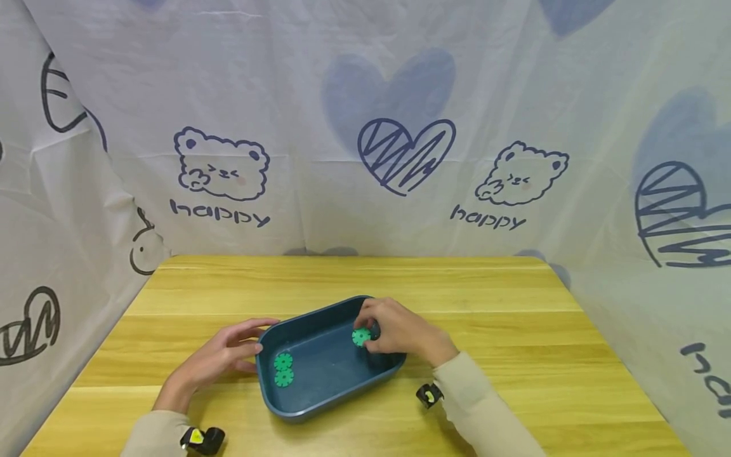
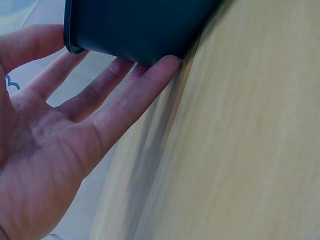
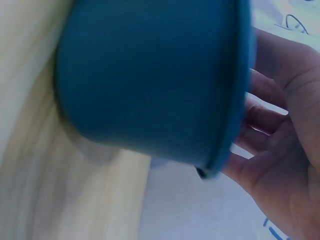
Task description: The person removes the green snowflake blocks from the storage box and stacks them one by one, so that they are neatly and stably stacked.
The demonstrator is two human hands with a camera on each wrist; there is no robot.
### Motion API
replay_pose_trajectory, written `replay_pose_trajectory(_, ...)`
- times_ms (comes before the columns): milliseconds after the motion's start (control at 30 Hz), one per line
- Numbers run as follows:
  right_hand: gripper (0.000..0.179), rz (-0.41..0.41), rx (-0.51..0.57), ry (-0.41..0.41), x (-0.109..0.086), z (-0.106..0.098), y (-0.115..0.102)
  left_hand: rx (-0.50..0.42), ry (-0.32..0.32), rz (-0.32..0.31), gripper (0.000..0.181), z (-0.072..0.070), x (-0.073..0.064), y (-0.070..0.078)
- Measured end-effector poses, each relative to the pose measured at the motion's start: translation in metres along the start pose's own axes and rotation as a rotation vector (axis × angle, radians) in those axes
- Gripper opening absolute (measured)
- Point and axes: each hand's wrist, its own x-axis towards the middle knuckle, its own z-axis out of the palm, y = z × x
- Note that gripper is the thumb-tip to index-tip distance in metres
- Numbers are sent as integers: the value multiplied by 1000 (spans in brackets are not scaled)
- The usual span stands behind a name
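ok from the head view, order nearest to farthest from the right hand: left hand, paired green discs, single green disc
1. Single green disc: pinched by the right hand, right end of the tray.
2. Paired green discs: tray's left end; too close together to rank separately.
3. Left hand: at the tray's left end, outside.

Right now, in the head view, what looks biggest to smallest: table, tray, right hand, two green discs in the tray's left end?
1. Table
2. Tray
3. Right hand
4. Upper green disc and lower green disc: too alike to rank
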Motion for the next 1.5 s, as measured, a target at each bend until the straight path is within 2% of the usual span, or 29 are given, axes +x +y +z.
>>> replay_pose_trajectory(433, 20, 64, 15, 64, -27, -26, 7, 2, 0, -1, 54, 0, 1, 1)
replay_pose_trajectory(967, 19, 103, 43, 127, -62, -42, 35, 14, 4, -8, 54, 0, 0, 1)
replay_pose_trajectory(1500, 16, 169, 44, 143, -97, -36, 77, 3, 3, -9, 54, 1, 0, 1)
